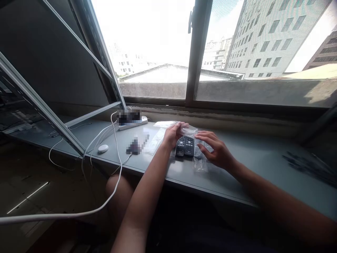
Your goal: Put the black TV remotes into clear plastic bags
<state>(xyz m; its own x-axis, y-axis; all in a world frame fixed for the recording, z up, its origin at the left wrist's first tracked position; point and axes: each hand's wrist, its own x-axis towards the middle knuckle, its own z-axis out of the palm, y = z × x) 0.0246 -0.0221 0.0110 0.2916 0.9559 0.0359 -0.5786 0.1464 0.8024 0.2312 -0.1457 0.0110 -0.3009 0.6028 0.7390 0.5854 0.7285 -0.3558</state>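
Two black remote controls lie side by side on the grey table, a left remote control [180,147] and a right remote control [189,146]. Just beyond them, my left hand [172,135] is closed on a clear plastic bag [189,130], its fingertips partly hidden by the film. My right hand [216,150] is at the bag's right end with fingers and thumb apart; whether its fingertips touch the film I cannot tell. Under and beside it lies another clear plastic bag [200,163]. More clear bags [155,140] lie flat to the left of my left forearm.
A white power strip [133,123] sits at the back left near the metal rack [86,45]. A white round device [103,148] and a white cable [119,172] are on the left. Dark thin items [308,165] lie far right. A window [158,52] stands behind the table [247,151].
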